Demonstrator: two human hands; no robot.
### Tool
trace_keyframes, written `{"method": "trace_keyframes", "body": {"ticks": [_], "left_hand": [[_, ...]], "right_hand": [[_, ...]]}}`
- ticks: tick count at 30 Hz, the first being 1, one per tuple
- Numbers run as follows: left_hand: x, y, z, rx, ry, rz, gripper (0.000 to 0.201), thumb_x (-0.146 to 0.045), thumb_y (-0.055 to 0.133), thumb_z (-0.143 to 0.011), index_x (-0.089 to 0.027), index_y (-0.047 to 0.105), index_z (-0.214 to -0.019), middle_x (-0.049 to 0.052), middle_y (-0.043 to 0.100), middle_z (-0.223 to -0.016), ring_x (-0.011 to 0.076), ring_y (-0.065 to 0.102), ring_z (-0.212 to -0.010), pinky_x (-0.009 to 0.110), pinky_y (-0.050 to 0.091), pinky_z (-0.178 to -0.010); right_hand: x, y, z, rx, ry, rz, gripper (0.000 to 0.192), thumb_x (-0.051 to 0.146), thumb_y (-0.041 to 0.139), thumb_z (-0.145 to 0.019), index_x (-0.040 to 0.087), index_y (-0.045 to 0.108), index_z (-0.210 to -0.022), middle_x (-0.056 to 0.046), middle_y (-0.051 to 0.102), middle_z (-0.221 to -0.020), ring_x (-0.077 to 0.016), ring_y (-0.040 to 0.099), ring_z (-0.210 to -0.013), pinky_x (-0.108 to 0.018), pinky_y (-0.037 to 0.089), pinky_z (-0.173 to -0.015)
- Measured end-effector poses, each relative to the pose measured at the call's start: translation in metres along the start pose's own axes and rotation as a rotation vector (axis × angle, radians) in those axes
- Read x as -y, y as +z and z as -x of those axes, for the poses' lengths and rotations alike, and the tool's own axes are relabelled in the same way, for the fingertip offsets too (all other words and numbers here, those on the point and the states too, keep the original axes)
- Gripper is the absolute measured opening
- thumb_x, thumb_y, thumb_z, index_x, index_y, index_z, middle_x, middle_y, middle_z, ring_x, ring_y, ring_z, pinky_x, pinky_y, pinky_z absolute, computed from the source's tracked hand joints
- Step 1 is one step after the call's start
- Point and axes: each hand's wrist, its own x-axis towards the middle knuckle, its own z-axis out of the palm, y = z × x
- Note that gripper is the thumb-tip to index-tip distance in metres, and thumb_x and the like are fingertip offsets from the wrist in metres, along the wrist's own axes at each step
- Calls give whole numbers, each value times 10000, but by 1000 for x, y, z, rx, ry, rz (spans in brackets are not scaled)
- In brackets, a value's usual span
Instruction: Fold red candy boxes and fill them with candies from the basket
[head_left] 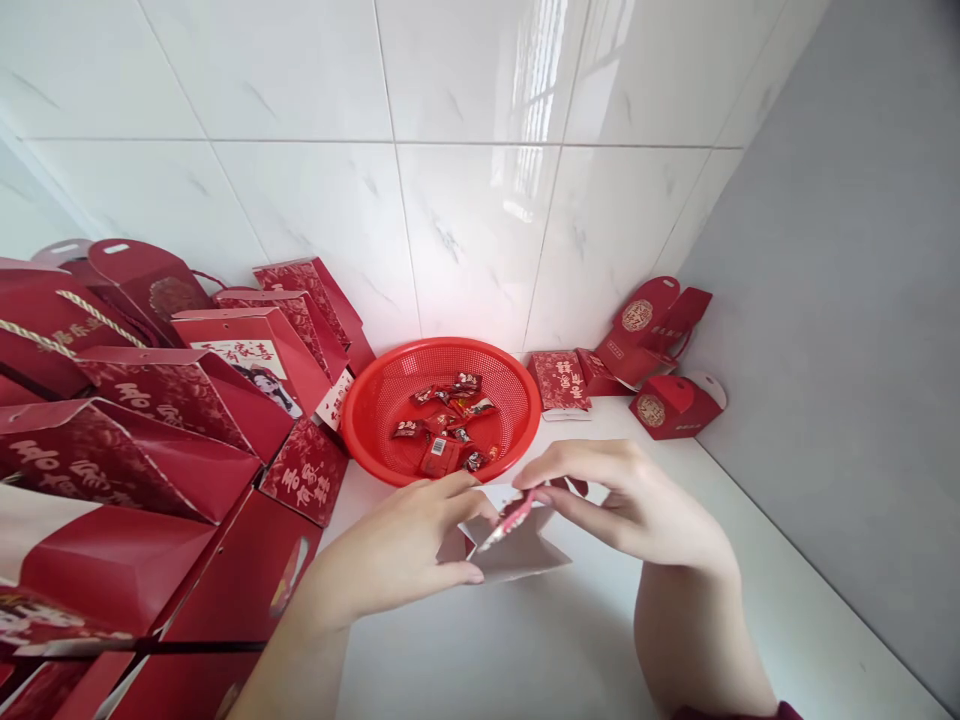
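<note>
My left hand (409, 540) grips the near left side of an open paper gift box (529, 555), whose pale inside faces up. The thumb lies on the near edge and the fingers reach over the opening. My right hand (626, 490) pinches a small red-and-white wrapped packet (510, 520) between thumb and fingertips, tilted over the box's mouth. What is inside the box is mostly hidden. Just beyond my hands sits a red plastic basket (442, 350) with several wrapped candies (454, 400) at its bottom.
Many red gift boxes (157, 395) with gold or white lettering crowd the left side. At the back right stand more red boxes (561, 382) and a small handled box (679, 405). A white tiled wall (472, 230) closes the back, a grey wall (847, 330) the right.
</note>
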Motion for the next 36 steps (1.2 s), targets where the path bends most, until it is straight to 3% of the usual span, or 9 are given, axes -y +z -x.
{"method": "trace_keyframes", "body": {"ticks": [4, 9, 14, 17, 20, 25, 32, 34, 36], "left_hand": [[7, -7, 3, -85, -29, -17, 342, -340, 705, -795, -308, 666, -1133, 15, 663, -1101, 257, 603, -1048, 328, 443, -893], [13, -11, 6, -117, -58, -43, 350, -285, 697, -780, -324, 687, -1128, 14, 678, -1083, 254, 615, -1023, 332, 446, -903], [10, -9, 5, -91, -66, -20, 374, -318, 672, -811, -368, 668, -1182, -5, 665, -1133, 241, 619, -1041, 302, 444, -883], [9, -7, 4, -70, -80, -26, 341, -340, 658, -819, -368, 688, -1158, -2, 654, -1085, 225, 635, -975, 282, 449, -823], [11, -7, 5, -75, -108, -41, 252, -358, 628, -838, -324, 731, -1065, 10, 642, -1001, 199, 642, -868, 268, 438, -740], [12, -13, 12, -98, -101, -69, 189, -333, 569, -867, -252, 731, -817, 2, 629, -832, 163, 610, -710, 262, 394, -645], [10, -20, 16, -36, -220, -60, 159, -339, 649, -796, -292, 712, -934, -15, 638, -1053, 196, 617, -920, 268, 416, -755], [9, -18, 16, 10, -232, -32, 185, -332, 679, -763, -303, 711, -943, -21, 622, -1075, 199, 617, -952, 263, 417, -749], [8, -16, 15, 30, -231, -19, 196, -336, 679, -762, -311, 711, -953, -23, 611, -1072, 197, 618, -957, 263, 417, -749]], "right_hand": [[-8, 19, -13, 110, 60, 138, 297, 108, 493, -946, 262, 694, -1100, -10, 732, -977, -157, 666, -801, -303, 531, -717], [-11, 33, -18, 125, 110, 136, 278, 92, 505, -928, 250, 718, -1012, -11, 726, -1026, -172, 673, -887, -295, 530, -763], [-11, 27, -12, 173, 179, 163, 316, 69, 506, -897, 262, 730, -1006, -6, 725, -1017, -172, 672, -868, -299, 525, -774], [-13, 20, -6, 177, 221, 186, 285, 88, 516, -889, 263, 739, -920, 1, 725, -933, -163, 655, -780, -285, 512, -692], [-14, 14, -3, 199, 258, 194, 235, 134, 537, -900, 249, 732, -836, 9, 717, -838, -153, 629, -695, -276, 483, -622], [-17, 4, -7, 214, 161, 49, 189, 251, 540, -952, 232, 726, -927, -5, 726, -864, -144, 628, -712, -274, 480, -649], [-65, -7, -29, 38, 308, 95, 280, 412, 497, -971, 209, 690, -987, -31, 722, -960, -163, 652, -832, -277, 490, -717], [-83, 1, -49, 112, 313, 211, 287, 381, 449, -990, 197, 652, -1076, -49, 701, -1103, -169, 651, -966, -282, 490, -825], [-98, 15, -76, 292, 306, 325, 289, 337, 469, -974, 193, 613, -1179, -64, 670, -1195, -179, 636, -1053, -278, 483, -872]]}}
